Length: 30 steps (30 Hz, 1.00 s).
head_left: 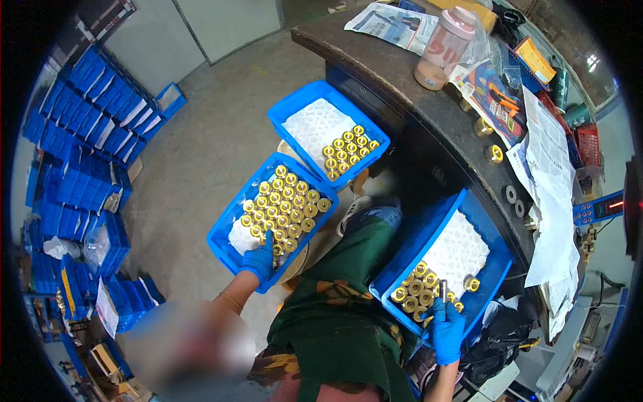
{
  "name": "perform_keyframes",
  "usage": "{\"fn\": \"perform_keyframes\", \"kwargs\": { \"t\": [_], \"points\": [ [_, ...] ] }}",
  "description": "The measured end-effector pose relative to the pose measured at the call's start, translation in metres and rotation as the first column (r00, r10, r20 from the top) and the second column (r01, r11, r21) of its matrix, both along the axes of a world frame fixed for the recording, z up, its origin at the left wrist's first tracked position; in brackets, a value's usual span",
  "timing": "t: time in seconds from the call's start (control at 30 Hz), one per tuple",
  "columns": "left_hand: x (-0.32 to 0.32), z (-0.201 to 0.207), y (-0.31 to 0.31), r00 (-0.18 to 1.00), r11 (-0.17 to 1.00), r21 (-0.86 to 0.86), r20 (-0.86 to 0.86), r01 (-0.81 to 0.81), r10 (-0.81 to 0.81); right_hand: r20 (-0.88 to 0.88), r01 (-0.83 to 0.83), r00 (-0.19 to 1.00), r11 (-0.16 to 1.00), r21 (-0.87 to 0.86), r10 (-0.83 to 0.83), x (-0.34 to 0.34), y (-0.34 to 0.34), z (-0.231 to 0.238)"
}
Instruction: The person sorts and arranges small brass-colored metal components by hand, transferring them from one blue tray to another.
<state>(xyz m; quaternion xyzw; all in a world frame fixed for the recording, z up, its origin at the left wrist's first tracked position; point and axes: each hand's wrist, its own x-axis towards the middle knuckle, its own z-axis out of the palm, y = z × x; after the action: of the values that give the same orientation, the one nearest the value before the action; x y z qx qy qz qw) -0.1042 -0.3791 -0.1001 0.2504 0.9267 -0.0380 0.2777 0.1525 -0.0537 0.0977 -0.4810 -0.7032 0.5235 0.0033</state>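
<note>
My left hand (258, 263), in a blue glove, reaches over the near edge of the middle blue bin (221, 249). Its index finger is stretched out and touches the brass fittings (284, 206), which stand in rows there on white padding; I see nothing held. My right hand (447, 329), also gloved in blue, is closed at the near side of the right blue bin (420, 249). A short grey metal pin (443, 289) sticks up from its fingertips. Brass fittings (415, 288) surround it, and a single fitting (472, 285) stands apart on the white dimpled liner (455, 251).
A third blue bin (284, 106), partly filled with fittings, stands farther off. The dark workbench (402, 87) curves along the right, carrying a pink bottle (445, 50), papers (549, 194), grey rings (511, 194) and loose fittings (494, 154). Stacked blue bins (94, 100) line the left.
</note>
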Motion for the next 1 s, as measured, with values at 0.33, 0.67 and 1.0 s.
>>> {"fn": "perform_keyframes", "kwargs": {
  "t": [0.33,0.67,1.0],
  "points": [
    [-0.009,-0.050,-0.013,0.978,0.893,0.399,-0.084,0.208,-0.190,-0.004,0.112,0.994,0.991,0.074,-0.113,0.035,0.014,-0.016],
    [-0.030,0.011,0.022,0.992,0.986,0.113,-0.027,0.127,-0.124,-0.093,0.182,0.979,0.983,-0.024,-0.184,0.036,0.010,0.000],
    [0.080,0.169,0.291,0.405,0.202,0.391,-0.551,0.898,-0.730,-0.162,0.164,0.972,0.985,-0.059,-0.172,0.051,0.006,-0.002]
  ]
}}
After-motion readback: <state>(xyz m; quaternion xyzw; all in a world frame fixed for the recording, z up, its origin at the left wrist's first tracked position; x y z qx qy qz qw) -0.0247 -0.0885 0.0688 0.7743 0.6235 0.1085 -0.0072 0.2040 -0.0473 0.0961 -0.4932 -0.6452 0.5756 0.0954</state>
